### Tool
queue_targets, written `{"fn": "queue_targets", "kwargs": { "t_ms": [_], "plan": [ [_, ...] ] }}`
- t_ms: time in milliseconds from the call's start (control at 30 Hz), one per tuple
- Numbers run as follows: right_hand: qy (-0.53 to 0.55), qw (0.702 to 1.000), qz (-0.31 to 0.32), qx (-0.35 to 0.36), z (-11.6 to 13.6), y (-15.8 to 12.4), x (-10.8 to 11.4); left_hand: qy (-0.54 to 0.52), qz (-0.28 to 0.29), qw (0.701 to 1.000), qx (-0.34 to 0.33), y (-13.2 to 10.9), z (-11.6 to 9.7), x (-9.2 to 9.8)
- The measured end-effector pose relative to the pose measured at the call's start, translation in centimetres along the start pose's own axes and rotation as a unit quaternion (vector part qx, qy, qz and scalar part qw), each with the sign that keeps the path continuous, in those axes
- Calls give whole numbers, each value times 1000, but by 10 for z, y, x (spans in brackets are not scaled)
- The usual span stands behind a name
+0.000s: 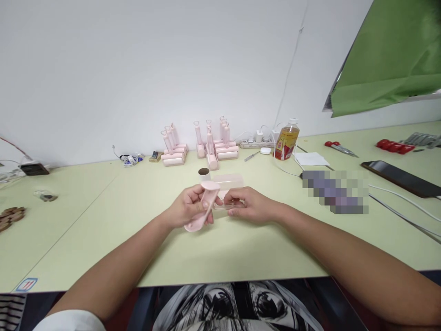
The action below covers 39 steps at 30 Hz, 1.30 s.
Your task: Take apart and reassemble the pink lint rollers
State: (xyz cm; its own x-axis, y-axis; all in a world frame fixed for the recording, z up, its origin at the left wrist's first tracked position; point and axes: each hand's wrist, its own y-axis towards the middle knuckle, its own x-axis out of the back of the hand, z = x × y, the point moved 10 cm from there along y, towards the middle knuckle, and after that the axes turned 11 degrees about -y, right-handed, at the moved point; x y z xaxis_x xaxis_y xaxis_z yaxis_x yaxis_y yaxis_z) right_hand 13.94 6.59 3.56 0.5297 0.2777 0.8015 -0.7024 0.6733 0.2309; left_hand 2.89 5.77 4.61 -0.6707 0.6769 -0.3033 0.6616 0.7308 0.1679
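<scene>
My left hand (188,204) is closed around a pale pink plastic lint roller part (209,197) with rounded ends, tilted above the table. Just right of it, my right hand (250,204) has its fingers curled at the near edge of a clear, pinkish plastic cover (229,180), which lies on the table. My fingers partly hide that cover. Behind my left hand a white paper roll (204,174) stands upright, its brown core facing up.
Several pink lint rollers (174,154) stand along the wall. A power strip (257,143), a drink bottle (287,140) and white paper (312,159) are at the back right. A phone (401,178), red-handled tools (396,146) and cables lie farther right. Brown wooden pieces (10,216) lie far left.
</scene>
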Motion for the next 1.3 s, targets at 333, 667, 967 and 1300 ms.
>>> {"fn": "queue_targets", "kwargs": {
  "t_ms": [333,667,967,1300],
  "plan": [
    [-145,983,90,73,25,3,-30,359,-241,901,-46,-12,-58,66],
    [-172,969,176,30,29,8,-58,560,-230,790,-94,7,-59,45],
    [-217,956,171,95,53,-9,-65,780,-12,625,26,68,33,-6],
    [-197,968,134,84,37,-7,-53,754,52,654,14,77,42,-2]
  ]
}}
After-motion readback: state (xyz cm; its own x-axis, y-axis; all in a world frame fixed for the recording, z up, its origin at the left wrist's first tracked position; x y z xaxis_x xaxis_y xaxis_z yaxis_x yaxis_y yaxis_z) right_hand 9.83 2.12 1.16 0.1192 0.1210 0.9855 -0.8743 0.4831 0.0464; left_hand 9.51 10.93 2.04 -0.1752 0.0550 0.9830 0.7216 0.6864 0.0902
